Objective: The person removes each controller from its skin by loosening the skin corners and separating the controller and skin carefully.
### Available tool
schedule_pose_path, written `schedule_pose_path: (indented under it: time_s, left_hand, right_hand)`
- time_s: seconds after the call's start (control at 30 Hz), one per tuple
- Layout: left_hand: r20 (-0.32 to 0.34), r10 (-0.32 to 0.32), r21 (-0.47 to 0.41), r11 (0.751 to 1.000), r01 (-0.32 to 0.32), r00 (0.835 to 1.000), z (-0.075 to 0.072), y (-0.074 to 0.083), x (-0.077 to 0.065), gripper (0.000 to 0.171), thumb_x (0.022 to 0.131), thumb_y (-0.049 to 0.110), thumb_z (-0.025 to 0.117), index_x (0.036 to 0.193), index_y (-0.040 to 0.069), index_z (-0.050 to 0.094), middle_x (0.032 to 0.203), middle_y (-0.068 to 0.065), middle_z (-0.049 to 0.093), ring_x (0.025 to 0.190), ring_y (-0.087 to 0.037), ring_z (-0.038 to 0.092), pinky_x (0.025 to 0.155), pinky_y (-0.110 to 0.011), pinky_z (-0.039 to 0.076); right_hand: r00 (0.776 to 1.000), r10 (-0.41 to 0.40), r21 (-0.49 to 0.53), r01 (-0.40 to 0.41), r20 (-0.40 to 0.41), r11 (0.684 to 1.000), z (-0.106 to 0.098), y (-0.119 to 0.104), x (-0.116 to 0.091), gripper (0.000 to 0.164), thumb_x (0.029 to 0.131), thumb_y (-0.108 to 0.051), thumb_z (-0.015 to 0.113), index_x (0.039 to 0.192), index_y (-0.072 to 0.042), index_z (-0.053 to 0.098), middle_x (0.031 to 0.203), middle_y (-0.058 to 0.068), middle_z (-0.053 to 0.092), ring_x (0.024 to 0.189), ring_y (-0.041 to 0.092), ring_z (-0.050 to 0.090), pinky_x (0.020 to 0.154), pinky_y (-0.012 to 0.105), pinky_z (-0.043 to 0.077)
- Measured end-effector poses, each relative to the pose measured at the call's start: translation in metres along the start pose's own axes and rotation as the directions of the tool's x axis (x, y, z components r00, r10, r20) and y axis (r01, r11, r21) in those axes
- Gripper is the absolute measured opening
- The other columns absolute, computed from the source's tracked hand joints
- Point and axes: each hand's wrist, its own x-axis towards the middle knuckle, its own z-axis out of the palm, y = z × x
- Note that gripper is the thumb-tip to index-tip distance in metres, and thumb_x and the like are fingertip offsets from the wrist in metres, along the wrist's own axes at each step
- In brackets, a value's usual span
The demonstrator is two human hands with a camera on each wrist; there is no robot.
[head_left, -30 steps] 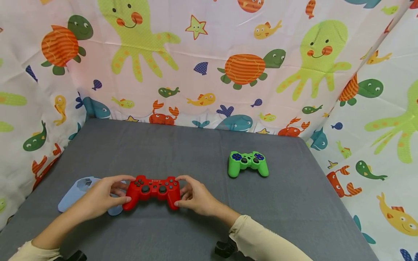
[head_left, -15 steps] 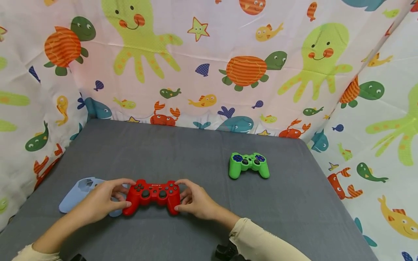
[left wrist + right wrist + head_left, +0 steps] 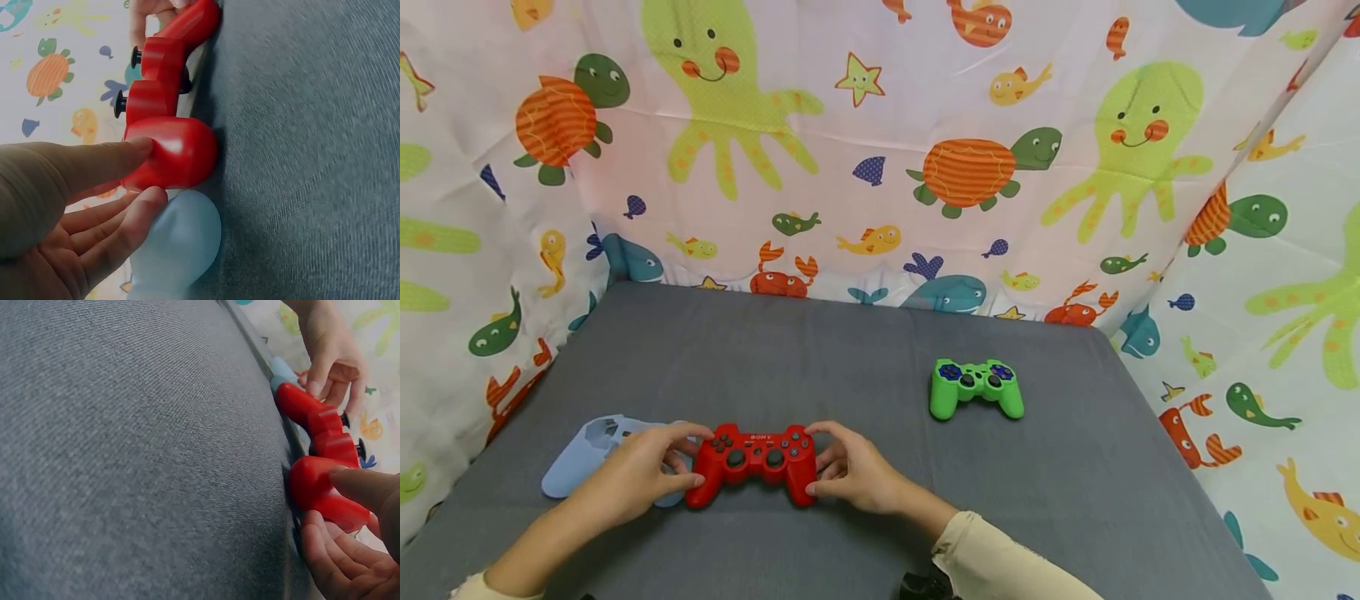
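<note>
A gray table (image 3: 1075, 508) is spreading beneath the left hand (image 3: 643, 467) and right hand (image 3: 859, 471), which are pinching opposite ends of a red controller (image 3: 755, 448), on or just above the table's nearer left part; an uneven squeeze could be letting it slip, and the blue case (image 3: 576, 462), lying just beside, could be snagging it

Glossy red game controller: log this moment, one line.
left hand: holds red controller at left; right hand: holds it at right; light blue rounded object: partly behind left hand; green game controller: on grey cloth
</note>
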Motion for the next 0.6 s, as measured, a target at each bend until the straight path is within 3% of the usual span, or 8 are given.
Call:
schedule_pose_path:
  time_s: [0.2, 0.4, 0.6]
  left_hand:
    - [-0.013, 0.028, 0.065, 0.998, -0.027, 1.000, 0.001, 0.002, 0.001, 0.046, 0.080, 0.020, 0.086, 0.121, 0.007, 0.070, 0.100, -0.001, 0.072, 0.072, -0.004, 0.060, 0.058, -0.023, 0.047]
    - [-0.017, 0.046, 0.119, 0.992, -0.043, 0.999, -0.004, 0.004, 0.004, 0.038, 0.090, 0.032, 0.076, 0.121, 0.011, 0.072, 0.102, 0.001, 0.074, 0.074, -0.003, 0.061, 0.061, -0.024, 0.048]
    - [-0.059, 0.058, 0.132, 0.990, -0.050, 0.997, -0.012, 0.012, 0.008, 0.036, 0.094, 0.034, 0.071, 0.123, 0.013, 0.070, 0.103, 0.002, 0.075, 0.079, -0.008, 0.065, 0.062, -0.028, 0.051]
  right_hand:
    - [0.997, 0.006, 0.052, -0.010, 0.078, 0.999, -0.005, 0.002, -0.003, 0.060, 0.094, -0.009, 0.071, 0.148, -0.012, 0.045, 0.110, 0.023, 0.071, 0.075, 0.009, 0.067, 0.067, 0.021, 0.054]
    - [0.992, 0.005, 0.095, -0.016, 0.124, 0.995, -0.018, 0.001, -0.005, 0.055, 0.099, -0.010, 0.064, 0.150, -0.009, 0.043, 0.116, 0.022, 0.067, 0.080, 0.030, 0.070, 0.070, 0.029, 0.058]
    - [0.996, -0.017, -0.005, 0.017, 0.087, 1.000, -0.037, -0.006, -0.008, 0.048, 0.100, -0.015, 0.063, 0.144, -0.003, 0.049, 0.120, 0.022, 0.066, 0.092, 0.036, 0.071, 0.077, 0.026, 0.056]
